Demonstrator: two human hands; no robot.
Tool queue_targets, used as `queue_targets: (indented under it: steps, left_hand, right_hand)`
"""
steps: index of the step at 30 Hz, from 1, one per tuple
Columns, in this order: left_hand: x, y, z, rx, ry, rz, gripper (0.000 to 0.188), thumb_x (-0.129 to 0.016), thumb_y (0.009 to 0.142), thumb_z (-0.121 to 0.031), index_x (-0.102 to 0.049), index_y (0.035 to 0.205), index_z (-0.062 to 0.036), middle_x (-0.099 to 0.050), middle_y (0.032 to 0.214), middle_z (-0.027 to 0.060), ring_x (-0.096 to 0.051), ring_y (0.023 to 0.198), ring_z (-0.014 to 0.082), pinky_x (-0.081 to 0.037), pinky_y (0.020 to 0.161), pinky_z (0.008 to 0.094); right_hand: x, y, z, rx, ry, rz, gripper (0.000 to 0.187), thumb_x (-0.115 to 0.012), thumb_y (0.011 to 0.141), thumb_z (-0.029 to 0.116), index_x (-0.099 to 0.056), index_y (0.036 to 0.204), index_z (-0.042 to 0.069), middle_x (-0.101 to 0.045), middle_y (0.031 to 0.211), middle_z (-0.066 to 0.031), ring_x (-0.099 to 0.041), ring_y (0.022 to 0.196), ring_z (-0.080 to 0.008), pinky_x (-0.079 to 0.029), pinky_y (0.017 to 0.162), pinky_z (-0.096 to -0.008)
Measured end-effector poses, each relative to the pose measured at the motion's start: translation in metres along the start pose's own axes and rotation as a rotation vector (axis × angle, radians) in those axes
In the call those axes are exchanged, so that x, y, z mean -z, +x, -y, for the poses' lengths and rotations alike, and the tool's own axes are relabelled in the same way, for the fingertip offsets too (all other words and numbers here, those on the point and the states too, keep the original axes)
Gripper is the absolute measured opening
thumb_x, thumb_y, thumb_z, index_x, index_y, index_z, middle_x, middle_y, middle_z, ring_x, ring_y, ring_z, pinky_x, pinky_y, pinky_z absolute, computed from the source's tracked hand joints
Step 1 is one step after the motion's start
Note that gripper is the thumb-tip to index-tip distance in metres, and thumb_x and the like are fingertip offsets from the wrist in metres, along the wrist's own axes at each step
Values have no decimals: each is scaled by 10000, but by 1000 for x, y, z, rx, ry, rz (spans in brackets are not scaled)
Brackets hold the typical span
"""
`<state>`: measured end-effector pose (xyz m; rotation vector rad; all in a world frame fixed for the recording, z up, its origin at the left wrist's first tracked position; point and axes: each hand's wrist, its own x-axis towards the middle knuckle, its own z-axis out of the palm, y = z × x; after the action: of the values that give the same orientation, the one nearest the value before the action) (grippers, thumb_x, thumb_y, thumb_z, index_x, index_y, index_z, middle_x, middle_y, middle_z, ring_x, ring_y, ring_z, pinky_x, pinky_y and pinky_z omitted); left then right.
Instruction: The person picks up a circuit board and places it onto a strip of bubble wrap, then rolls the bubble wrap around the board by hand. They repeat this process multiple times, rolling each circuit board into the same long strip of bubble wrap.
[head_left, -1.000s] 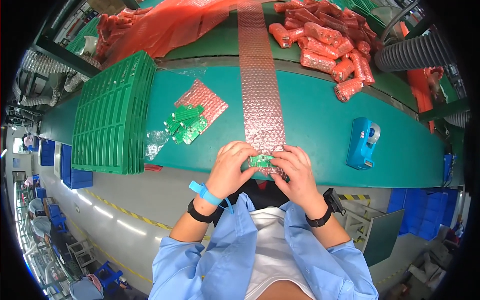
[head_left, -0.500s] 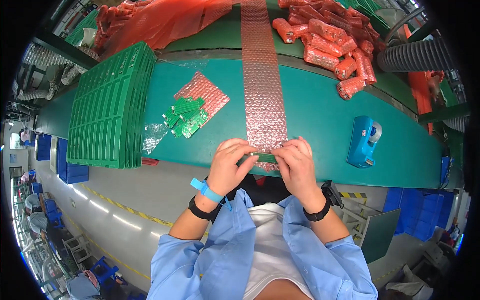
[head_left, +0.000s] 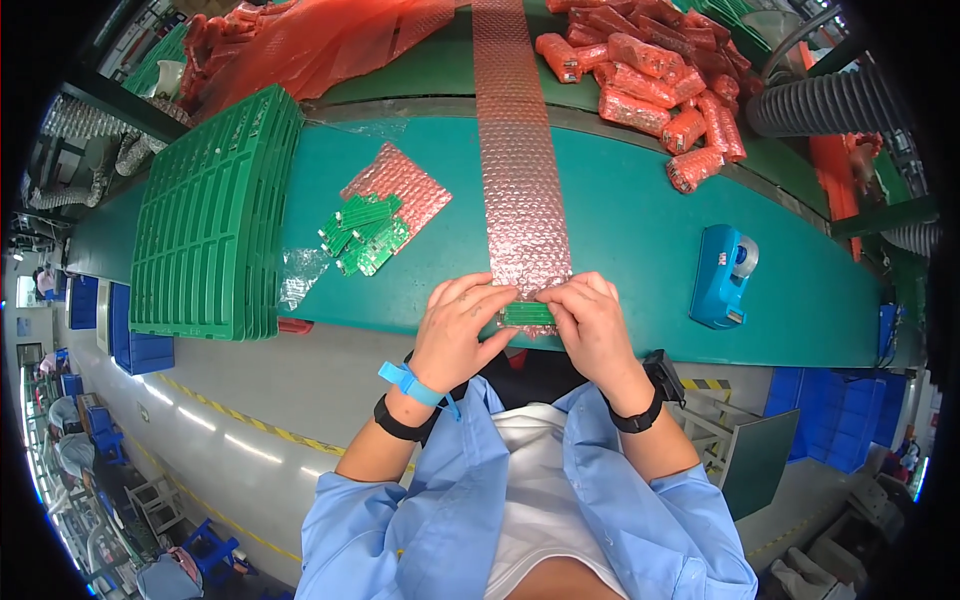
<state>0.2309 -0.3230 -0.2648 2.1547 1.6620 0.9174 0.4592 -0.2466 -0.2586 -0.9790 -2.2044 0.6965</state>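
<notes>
Both hands at the near edge of a teal-green conveyor table [head_left: 620, 220], pressed together over one small green circuit board [head_left: 527, 314]. Left hand [head_left: 462, 330] curled at the board's left end, fingers bent and close together, pinching board and wrap. Right hand [head_left: 588, 325] mirrored at the right end, fingers likewise closed on it, thumb tucked under. Board lying on the near end of a long strip of pink bubble wrap [head_left: 520, 150], which runs straight away across the table toward the far side. A blue strap and a black band on the left wrist, a black band on the right.

To the left, well apart from the hands, a loose heap of green circuit boards [head_left: 362, 232] resting partly on a cut square of pink bubble wrap [head_left: 405, 185]. Further left, a stack of green slotted plastic trays [head_left: 210, 220]. On the right, near the table edge, a blue tape dispenser [head_left: 725, 275]. At the far right, a pile of wrapped red-pink bundles [head_left: 660, 85]; beside them a ribbed grey hose [head_left: 825, 100]. Far left, a crumpled red plastic sheet [head_left: 330, 40].
</notes>
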Motion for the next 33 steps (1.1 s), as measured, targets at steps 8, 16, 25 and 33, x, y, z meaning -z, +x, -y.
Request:
queue_targets:
  steps: [8,16,25,33]
  left_hand:
    - [-7,5,-4,37,-9,-5,435,-925,852,-204,-800,1262,-136,-789,1341,31,-684,1347,311,-501,1127,478]
    - [-13,-3,5,-33,25,-34,265,-917,860,-198,-832,1108,-154,-785,1313,16,-679,1345,311,-507,1114,483]
    - [-9,-8,-3,-24,43,-62,236,-913,873,-196,-826,1086,-147,-771,1316,21,-677,1332,314,-514,1111,493]
    - [-19,-31,-9,-23,40,-74,257,-921,867,-207,-842,1110,-181,-748,1361,25,-671,1340,339,-496,1160,557]
  right_hand:
    - [0,0,-8,-21,-75,41,145,-812,938,66,-814,1076,108,-763,1033,-25,-678,1067,-261,-484,935,-425]
    - [1,-5,-10,6,-68,49,223,-876,869,99,-806,1081,115,-734,1218,-24,-672,1143,-286,-503,986,-449]
    - [4,-26,-14,140,-113,98,319,-898,831,168,-795,1130,129,-735,1265,-32,-663,1280,-314,-493,1083,-494]
    - [18,-40,-6,140,-192,193,435,-896,826,167,-790,1248,153,-711,1374,-20,-621,1369,-310,-453,1146,-554]
